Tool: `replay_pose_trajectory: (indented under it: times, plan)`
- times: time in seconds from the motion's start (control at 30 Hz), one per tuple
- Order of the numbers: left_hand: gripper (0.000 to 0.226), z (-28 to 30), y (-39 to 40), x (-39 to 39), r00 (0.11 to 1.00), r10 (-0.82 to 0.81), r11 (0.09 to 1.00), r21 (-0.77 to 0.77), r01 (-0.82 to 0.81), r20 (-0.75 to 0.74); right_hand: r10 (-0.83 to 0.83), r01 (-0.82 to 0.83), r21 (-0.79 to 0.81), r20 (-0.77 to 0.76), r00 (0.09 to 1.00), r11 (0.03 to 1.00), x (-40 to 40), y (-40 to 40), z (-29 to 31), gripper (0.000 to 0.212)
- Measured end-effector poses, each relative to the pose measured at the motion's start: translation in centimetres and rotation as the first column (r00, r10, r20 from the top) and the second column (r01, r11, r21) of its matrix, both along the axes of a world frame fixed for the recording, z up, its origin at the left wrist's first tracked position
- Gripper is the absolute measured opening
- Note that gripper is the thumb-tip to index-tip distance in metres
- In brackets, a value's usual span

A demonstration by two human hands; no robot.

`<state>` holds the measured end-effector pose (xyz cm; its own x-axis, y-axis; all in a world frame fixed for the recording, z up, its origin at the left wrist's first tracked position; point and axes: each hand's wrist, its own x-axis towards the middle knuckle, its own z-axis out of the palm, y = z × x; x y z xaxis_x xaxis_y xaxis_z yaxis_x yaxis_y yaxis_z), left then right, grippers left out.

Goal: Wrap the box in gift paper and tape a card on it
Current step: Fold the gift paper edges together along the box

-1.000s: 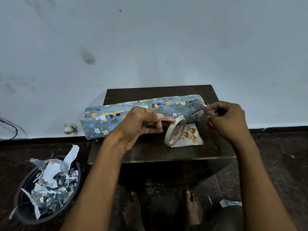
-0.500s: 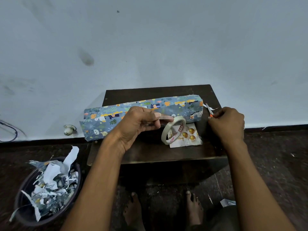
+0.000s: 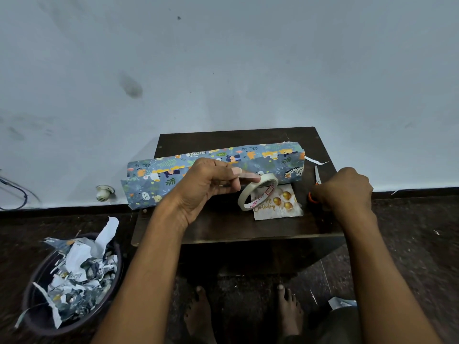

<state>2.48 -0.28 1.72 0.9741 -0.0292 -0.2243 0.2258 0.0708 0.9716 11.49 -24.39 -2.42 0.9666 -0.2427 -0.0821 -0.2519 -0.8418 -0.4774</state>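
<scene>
Fingers (image 3: 233, 178) of the left hand (image 3: 203, 187) pinch a strip of tape pulled from the tape roll (image 3: 257, 192), which stands on edge over the table (image 3: 223, 227). The long wrapped box (image 3: 213, 170) lies across the table's far side, its left end overhanging. A bin (image 3: 72, 281) of paper scraps sits on the floor at left. The birthday card (image 3: 280, 207) lies flat just before the box. The right hand (image 3: 345, 189) curls around orange-handled scissors (image 3: 316, 181) at the table's right edge.
</scene>
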Motion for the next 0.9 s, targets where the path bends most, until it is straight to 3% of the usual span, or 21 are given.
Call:
replay_pose_trajectory:
  times: [0.23,0.43,0.6,0.9]
  plan:
    - [0.029,0.1,-0.2,0.0,1.000,0.000,1.000,-0.010,0.000,-0.010,0.008,-0.010,-0.017,-0.157,0.988,1.000,-0.7,0.1,0.7,0.045]
    - [0.034,0.2,-0.2,-0.2,1.000,-0.001,1.000,-0.027,0.001,-0.006,0.076,-0.089,-0.079,-0.155,0.985,0.993,-1.4,0.6,1.0,0.038]
    - [0.028,0.1,0.1,-0.2,1.000,0.009,1.000,-0.020,-0.009,0.003,0.062,-0.075,-0.111,-0.119,0.991,0.991,-2.6,1.5,0.6,0.053]
    - [0.026,-0.2,0.5,-0.2,1.000,0.012,0.999,-0.034,-0.012,0.009,0.072,-0.078,-0.117,-0.055,0.996,0.990,-3.6,0.8,0.6,0.041]
